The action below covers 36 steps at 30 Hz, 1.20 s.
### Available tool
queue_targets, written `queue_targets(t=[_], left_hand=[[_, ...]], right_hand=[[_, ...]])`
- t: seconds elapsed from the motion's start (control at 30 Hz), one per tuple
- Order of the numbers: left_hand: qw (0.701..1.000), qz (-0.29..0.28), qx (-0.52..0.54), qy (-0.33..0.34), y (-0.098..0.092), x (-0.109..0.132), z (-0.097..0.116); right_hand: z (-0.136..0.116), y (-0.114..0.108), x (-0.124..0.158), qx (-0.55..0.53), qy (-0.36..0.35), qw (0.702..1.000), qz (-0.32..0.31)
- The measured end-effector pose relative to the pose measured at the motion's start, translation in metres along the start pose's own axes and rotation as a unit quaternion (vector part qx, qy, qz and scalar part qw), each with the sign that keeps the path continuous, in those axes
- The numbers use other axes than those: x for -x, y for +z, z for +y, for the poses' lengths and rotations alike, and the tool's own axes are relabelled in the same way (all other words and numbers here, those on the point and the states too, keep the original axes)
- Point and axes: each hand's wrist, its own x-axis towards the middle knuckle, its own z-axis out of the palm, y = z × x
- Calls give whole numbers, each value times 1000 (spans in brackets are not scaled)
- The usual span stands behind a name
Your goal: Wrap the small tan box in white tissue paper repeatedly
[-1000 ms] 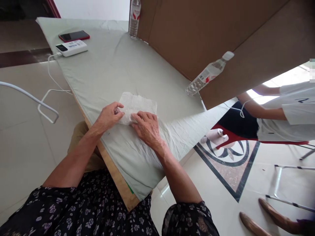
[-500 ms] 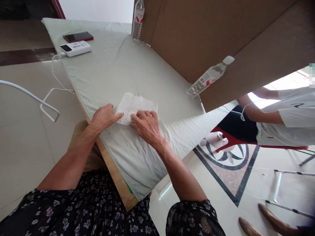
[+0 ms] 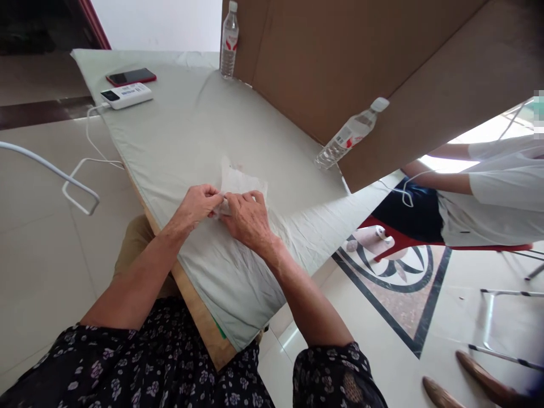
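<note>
A thin, slightly see-through white tissue [image 3: 242, 182] lies on the cloth-covered table in front of me. At its near left edge, my left hand [image 3: 198, 205] is closed in a pinch on the tissue. Right beside it, my right hand [image 3: 249, 218] has its fingers curled over the near side of the tissue, its thumb and forefinger almost touching the left fingertips. Part of the tissue is bunched between the two hands, and its lower edge is hidden by the right fingers.
A tall cardboard panel [image 3: 323, 62] stands across the table's right side, with one water bottle [image 3: 351, 135] leaning against it and another bottle [image 3: 229, 45] upright behind. A phone [image 3: 131, 77] and a cabled white power bank [image 3: 127, 96] lie far left. A seated person [image 3: 493, 192] is at right.
My left hand has moved right and closed on the tissue's edge, meeting the right hand. The tissue's left part is now gathered up. The view has shifted slightly.
</note>
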Motion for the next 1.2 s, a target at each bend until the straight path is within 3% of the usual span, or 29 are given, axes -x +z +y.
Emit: queue_targets(t=[0.13, 0.27, 0.33, 0.4, 0.47, 0.53, 0.63, 0.87, 1.2], left_hand=[[995, -82, -48, 30, -5, 2, 6], [960, -116, -218, 135, -8, 1, 4], [933, -89, -296, 184, -6, 1, 0], [909, -53, -344, 227, -3, 0, -7], [892, -27, -367, 264, 0, 0, -14], [879, -19, -374, 295, 1, 1, -20], [871, -33, -370, 322, 2, 4, -24], [870, -32, -405, 279, 8, 20, -18], [859, -36, -428, 279, 10, 17, -15]], right_hand=[[3, -2, 5, -59, 9, 998, 14], [12, -9, 21, -138, 17, 988, 61], [20, -11, 37, -169, 87, 973, 130], [29, -10, 56, -206, 215, 938, 175], [39, -7, 73, -262, 325, 899, 135], [45, -2, 81, -317, 378, 867, 71], [46, 8, 76, -374, 392, 840, 33], [39, 28, 40, -419, 393, 815, 77], [26, 29, 20, -395, 350, 838, 139]])
